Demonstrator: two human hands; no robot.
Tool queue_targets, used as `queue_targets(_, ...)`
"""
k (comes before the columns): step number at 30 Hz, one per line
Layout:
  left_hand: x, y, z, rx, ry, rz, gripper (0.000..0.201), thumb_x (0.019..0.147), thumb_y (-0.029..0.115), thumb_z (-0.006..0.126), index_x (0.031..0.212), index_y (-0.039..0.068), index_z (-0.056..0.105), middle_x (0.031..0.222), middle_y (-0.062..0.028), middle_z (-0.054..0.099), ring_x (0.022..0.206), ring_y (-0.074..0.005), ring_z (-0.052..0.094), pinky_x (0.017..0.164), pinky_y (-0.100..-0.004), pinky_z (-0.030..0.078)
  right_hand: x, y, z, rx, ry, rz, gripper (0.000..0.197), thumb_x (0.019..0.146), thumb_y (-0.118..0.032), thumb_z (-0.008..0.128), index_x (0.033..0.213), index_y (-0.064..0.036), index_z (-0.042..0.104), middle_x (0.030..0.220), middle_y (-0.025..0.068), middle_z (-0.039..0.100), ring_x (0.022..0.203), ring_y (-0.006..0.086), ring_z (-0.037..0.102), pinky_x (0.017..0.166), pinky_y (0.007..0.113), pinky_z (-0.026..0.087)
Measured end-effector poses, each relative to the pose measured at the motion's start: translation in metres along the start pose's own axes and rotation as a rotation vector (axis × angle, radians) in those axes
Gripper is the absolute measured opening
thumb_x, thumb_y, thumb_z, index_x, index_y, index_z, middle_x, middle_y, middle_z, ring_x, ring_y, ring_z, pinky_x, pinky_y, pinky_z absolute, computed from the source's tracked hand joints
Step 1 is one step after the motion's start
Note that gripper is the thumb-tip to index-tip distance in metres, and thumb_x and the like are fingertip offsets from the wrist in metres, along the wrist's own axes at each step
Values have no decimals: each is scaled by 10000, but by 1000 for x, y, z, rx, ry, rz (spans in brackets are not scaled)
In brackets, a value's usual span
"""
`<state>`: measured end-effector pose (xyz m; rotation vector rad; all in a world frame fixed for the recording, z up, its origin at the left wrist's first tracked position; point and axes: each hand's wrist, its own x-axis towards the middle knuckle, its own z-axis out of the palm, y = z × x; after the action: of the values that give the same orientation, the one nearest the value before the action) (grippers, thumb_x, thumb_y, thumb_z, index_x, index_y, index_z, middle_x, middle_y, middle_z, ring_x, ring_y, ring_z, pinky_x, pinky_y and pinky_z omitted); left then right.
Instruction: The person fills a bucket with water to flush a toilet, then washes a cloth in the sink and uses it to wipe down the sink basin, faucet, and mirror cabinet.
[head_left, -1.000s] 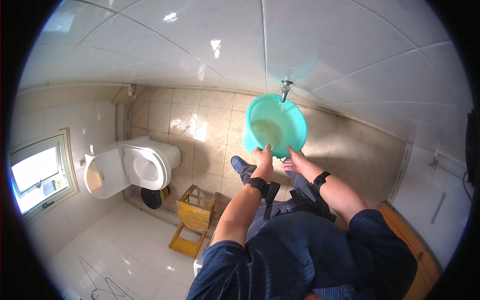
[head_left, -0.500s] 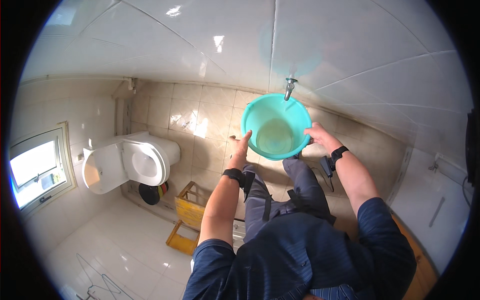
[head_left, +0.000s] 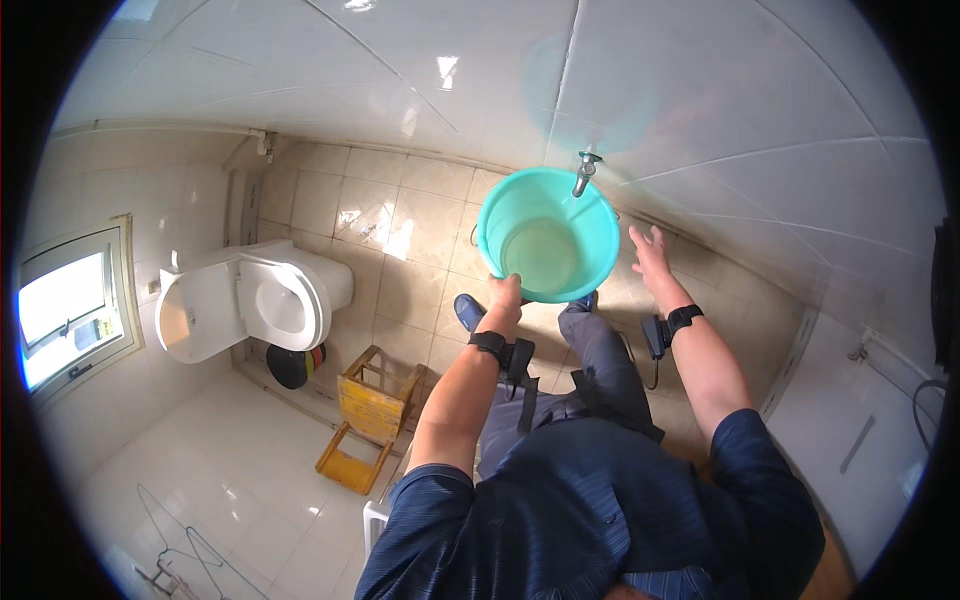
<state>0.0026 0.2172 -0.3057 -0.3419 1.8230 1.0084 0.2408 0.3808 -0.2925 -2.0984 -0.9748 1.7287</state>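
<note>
Water (head_left: 542,256) lies in a turquoise bucket (head_left: 520,208), left fingers (head_left: 512,284) gripping it, right fingers (head_left: 640,240) spread free.

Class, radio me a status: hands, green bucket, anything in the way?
Left hand gripping green bucket at near rim. Right hand open, apart. Bucket mouth up. Tap overlaps far rim in view.

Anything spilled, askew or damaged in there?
Nothing clearly stands out. The bucket shows no visible cracks, the left hand holds its rim, and the bright patches on the floor look like glare rather than a spill.
</note>
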Motion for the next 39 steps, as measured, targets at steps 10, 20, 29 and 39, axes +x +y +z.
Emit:
queue_targets(10,-42,-43,13,-191,-45,45,635,795,90,653,1361,80,365,1278,-190,504,1099,-346,573,833,-474,552,-54,77,57,417,-257,258,450,840,-104,629,1249,-28,457,1173,158,565,992,348,623,812,486,555)
queue_targets(20,12,20,-57,363,-71,221,1097,641,394,870,1439,-18,241,1404,-334,346,1272,-391,436,1043,-408,392,-18,8,17,-106,-329,103,341,735,42,584,1075,41,553,978,177,626,818,308,667,672,449,577)
queue_targets(29,50,1,-18,303,-159,96,457,753,5,513,1210,10,523,1000,-191,622,784,-357,671,551,-475,584,-4,-40,5,-436,-316,-103,520,830,-205,658,1278,-17,471,1110,146,627,955,260,652,744,432,547)
queue_targets(39,13,-9,15,468,185,179,369,785,117,551,1135,2,530,1038,-251,635,1014,-414,608,881,-461,477,-55,-153,75,-1150,47,-880,446,839,-354,677,1148,-63,540,1050,168,619,998,320,613,811,454,502)
